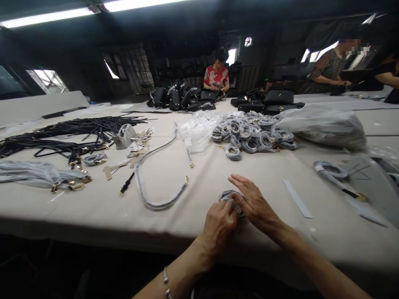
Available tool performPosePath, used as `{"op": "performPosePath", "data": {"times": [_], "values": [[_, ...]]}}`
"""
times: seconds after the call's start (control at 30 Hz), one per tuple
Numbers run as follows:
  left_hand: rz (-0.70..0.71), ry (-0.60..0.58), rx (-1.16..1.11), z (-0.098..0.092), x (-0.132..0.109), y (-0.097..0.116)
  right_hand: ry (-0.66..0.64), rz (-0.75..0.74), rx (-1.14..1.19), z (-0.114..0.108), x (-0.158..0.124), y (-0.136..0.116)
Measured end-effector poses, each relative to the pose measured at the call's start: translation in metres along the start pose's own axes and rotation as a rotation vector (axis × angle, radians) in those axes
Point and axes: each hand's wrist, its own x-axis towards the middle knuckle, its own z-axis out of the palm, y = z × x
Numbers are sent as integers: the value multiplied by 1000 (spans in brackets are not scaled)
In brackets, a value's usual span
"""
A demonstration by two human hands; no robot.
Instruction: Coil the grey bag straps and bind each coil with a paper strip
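A coiled strap in clear wrapping [228, 195] lies on the pale table near its front edge, partly covered by both hands. My left hand [220, 220] has its fingers curled and closed on the coil's near side. My right hand [254, 202] rests against the coil's right side, its fingers stretched out and the thumb over the coil. To the left, a wrapped strap [140, 178] with a gold clasp lies in a loose curve. A white paper strip [297, 199] is on the right.
Beyond the hands lies a pile of coiled straps [249, 131], beside plastic bags [327, 126]. Black straps [77, 128], a tape dispenser [124, 137] and wrapped straps [34, 172] are at left. Black bags [181, 97] stand at the back. People work across the table.
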Motion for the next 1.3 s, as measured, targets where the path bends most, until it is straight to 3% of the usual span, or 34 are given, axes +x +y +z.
{"op": "performPosePath", "data": {"times": [0.1, 0.17, 0.33, 0.47, 0.67, 0.8, 0.97, 1.07, 1.17, 1.3], "values": [[14, 47, -77, 5, -9, -10, -279, 2, -256, 19, 9, 10], [35, 40, -109, -1, -13, -21, -346, 36, -265, 26, 13, 15], [169, 13, -47, -12, -11, -49, -380, 51, -235, 27, 14, 22], [252, -50, -79, -10, -3, -56, -407, 78, -177, 19, 22, 26], [183, -91, -94, -7, -1, -43, -345, 119, -123, 1, 30, 28], [86, -117, -84, -2, -1, -25, -350, 85, -178, 9, 21, 35], [155, -107, 82, -4, -1, -18, -273, 137, -187, 15, 19, 30], [222, -85, 154, -4, -1, -22, -136, 216, -244, -8, 10, 23], [268, -102, 148, -2, 1, -24, -6, 367, -363, -56, -14, 27], [262, -117, 107, -1, 2, -23, -7, 628, -548, -120, -42, 53]]}}
